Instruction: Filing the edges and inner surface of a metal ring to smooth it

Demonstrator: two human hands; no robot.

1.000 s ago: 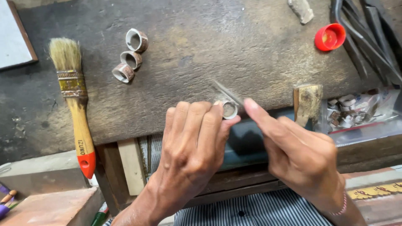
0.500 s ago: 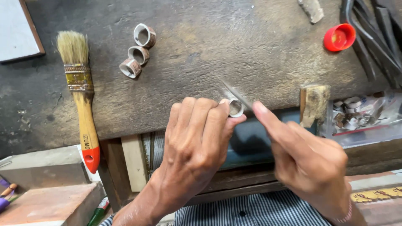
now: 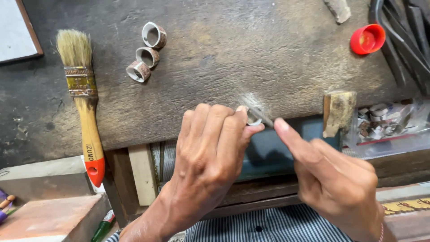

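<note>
The ring [image 3: 253, 119] stays pinched in the left hand [image 3: 210, 157] fingertips while the right hand [image 3: 333, 179], gripping a thin file [image 3: 255, 106], keeps stroking it.

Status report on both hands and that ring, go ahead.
Left hand pinching small metal ring at bench edge. Right hand working thin file against it. Nothing in the way.

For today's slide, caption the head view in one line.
Left hand grips a metal ring while right hand works a thin file against it.
</note>
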